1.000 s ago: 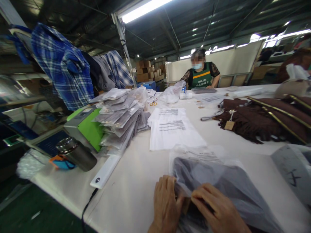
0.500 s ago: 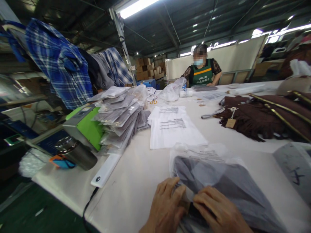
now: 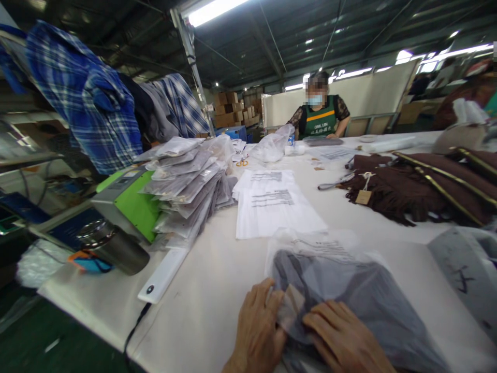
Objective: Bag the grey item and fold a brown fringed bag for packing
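A frosted plastic bag (image 3: 365, 295) lies flat on the table in front of me, with dark grey cloth inside it. My left hand (image 3: 256, 324) grips the bag's near left edge, its fingers bent over the plastic. Just to the right, my right hand (image 3: 345, 336) is curled onto the bag's near side and holds the film there. Between the two hands a tan card tag (image 3: 294, 303) shows through the plastic. The fingertips of both hands are partly hidden. Beyond the bag lies a stack of white printed bags (image 3: 272, 207).
On the left stand a pile of bagged garments (image 3: 186, 186), a green-and-grey machine (image 3: 135, 202), a dark flask (image 3: 116, 248) and a white power strip (image 3: 163, 274). Brown fringed goods (image 3: 399, 191) lie at right, near a marked grey sheet (image 3: 462, 274). A co-worker (image 3: 319, 116) stands across the table.
The tan tag between my hands now shows more fully, lying under smoother plastic. My hands have shifted only slightly, and the whole view has drifted a little left.
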